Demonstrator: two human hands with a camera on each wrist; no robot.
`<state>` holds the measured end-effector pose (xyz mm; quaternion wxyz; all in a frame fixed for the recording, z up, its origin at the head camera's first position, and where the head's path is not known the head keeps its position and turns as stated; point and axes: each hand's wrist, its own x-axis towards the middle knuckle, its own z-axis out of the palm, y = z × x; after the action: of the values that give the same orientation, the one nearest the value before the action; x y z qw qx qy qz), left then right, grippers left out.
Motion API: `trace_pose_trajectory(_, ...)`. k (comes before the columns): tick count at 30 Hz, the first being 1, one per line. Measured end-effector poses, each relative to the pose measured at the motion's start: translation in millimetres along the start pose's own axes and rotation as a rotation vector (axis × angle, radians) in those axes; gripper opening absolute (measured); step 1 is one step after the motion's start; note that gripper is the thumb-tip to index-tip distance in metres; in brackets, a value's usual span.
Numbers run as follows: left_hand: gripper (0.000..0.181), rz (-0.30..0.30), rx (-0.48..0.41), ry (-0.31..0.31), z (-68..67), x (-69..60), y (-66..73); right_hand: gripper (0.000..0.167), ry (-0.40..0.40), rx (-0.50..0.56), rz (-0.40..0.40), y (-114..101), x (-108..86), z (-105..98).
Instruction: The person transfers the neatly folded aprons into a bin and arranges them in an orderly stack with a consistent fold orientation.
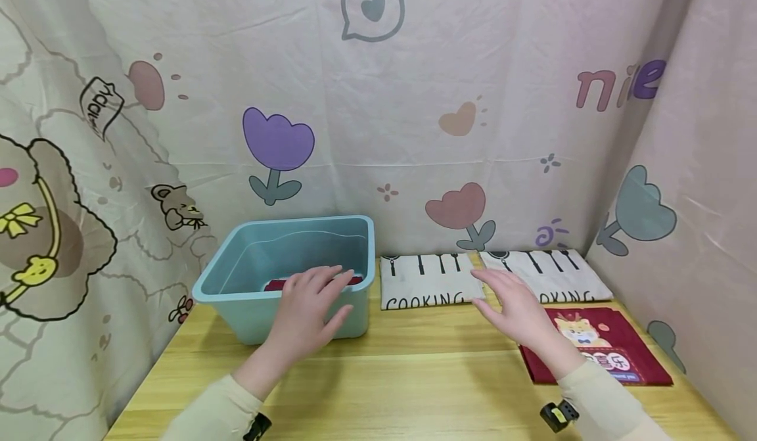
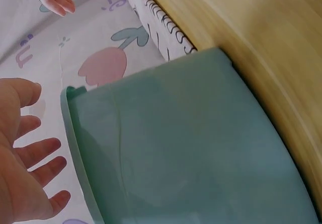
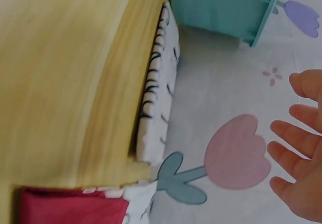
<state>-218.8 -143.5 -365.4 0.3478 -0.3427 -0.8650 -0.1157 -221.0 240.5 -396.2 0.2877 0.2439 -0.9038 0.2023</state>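
My left hand [image 1: 310, 309] hovers at the near side of a teal plastic tub [image 1: 230, 300], its fingers relaxed and apart, holding nothing. Inside the tub some dark red cloth [image 1: 275, 285] shows; my hand hides part of it. My right hand [image 1: 517, 306] is in the air with loosely spread fingers, between two folded white cloths printed "COOKING", the left one [image 1: 428, 282] and the right one [image 1: 550, 277], and a folded dark red cloth [image 1: 641, 346] with a cartoon animal. The right wrist view also shows that hand [image 3: 302, 148] with nothing in it.
Everything stands on a wooden table [image 1: 408, 388]. A patterned white curtain [image 1: 367, 132] hangs behind it and along both sides. The tub is at the back left, with the white cloths lined up to its right along the back edge.
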Motion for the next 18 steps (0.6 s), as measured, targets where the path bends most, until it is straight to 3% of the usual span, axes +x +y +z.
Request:
trace_pose_trajectory(10,0.057,0.007,0.022,-0.035,12.8,5.1,16.5,0.052,-0.052,-0.042,0.11,20,-24.3,-6)
trace_pose_trajectory(18,0.059,0.027,0.002,-0.03,26.2,9.2,32.8,0.052,-0.08,-0.062,0.185,41,-46.8,-11)
